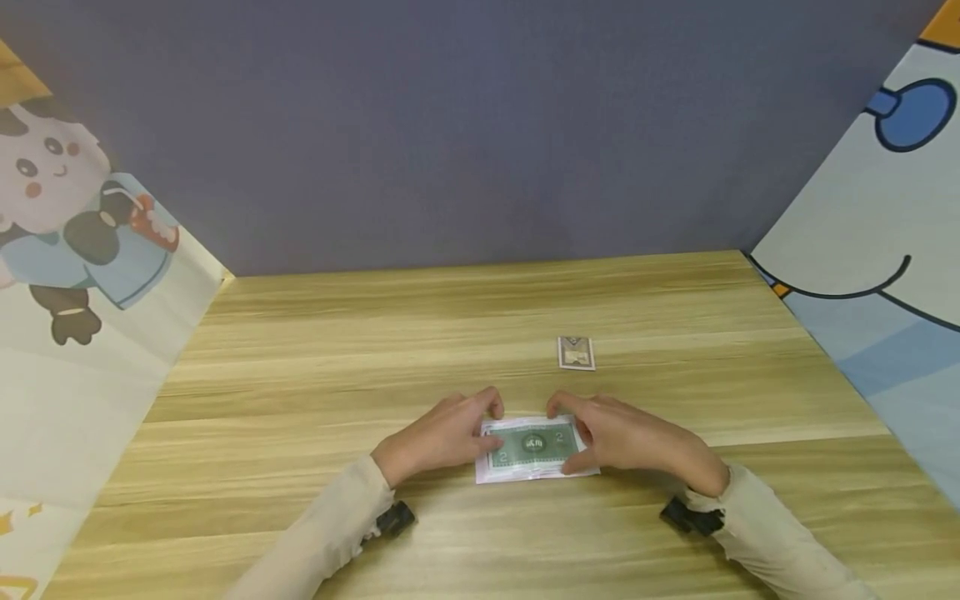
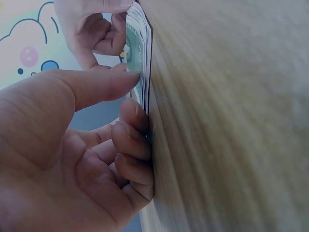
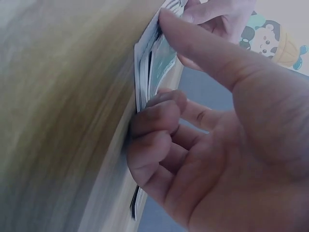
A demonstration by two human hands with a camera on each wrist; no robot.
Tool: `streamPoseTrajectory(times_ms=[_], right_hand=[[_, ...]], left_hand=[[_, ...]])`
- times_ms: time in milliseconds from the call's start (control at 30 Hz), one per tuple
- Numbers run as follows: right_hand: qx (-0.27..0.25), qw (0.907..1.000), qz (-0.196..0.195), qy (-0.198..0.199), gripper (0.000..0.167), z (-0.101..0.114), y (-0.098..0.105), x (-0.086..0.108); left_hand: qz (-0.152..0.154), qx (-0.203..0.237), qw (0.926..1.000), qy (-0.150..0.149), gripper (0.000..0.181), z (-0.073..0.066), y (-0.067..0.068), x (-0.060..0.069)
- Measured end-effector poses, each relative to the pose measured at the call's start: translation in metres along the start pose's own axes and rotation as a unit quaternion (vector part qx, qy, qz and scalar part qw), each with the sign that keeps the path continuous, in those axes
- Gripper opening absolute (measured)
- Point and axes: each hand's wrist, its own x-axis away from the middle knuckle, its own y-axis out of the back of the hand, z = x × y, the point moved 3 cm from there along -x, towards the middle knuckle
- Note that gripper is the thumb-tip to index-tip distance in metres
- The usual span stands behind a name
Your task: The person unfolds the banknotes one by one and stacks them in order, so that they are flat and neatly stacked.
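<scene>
A stack of paper play money, its top note green with a "2" printed on it, lies on the wooden table in the head view. At its left end my left hand grips it, the thumb over the top note and the other fingers curled against the edge. My right hand holds the opposite end, also with the thumb on top. Both wrist views show the layered edges of the stack, slightly uneven and lying low on the table. In the right wrist view, curled fingers touch its side.
Beyond the stack, a small brown card or folded note lies on the wooden table. A grey-blue panel stands along the back edge. Cartoon-printed side panels border the table left and right.
</scene>
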Motion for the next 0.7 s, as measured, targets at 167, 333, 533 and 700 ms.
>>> streamPoseTrajectory(times_ms=[167, 333, 533, 700], right_hand=[[-0.016, 0.9998, 0.007, -0.003, 0.059, 0.001, 0.001, -0.001], [-0.021, 0.9997, 0.01, -0.006, 0.056, 0.001, 0.005, -0.003], [-0.018, 0.998, -0.059, 0.017, 0.046, -0.006, 0.026, -0.005], [-0.006, 0.9901, -0.139, 0.012, 0.034, -0.016, 0.051, -0.012]], left_hand=[[-0.004, 0.0, 1.0, -0.003, 0.028, 0.0, 0.001, 0.001], [-0.003, 0.001, 1.0, -0.004, 0.027, 0.001, 0.002, 0.001], [-0.005, -0.004, 0.9999, -0.009, 0.023, 0.004, 0.001, -0.001], [-0.007, -0.006, 0.9999, -0.011, 0.023, 0.005, 0.0, 0.0]])
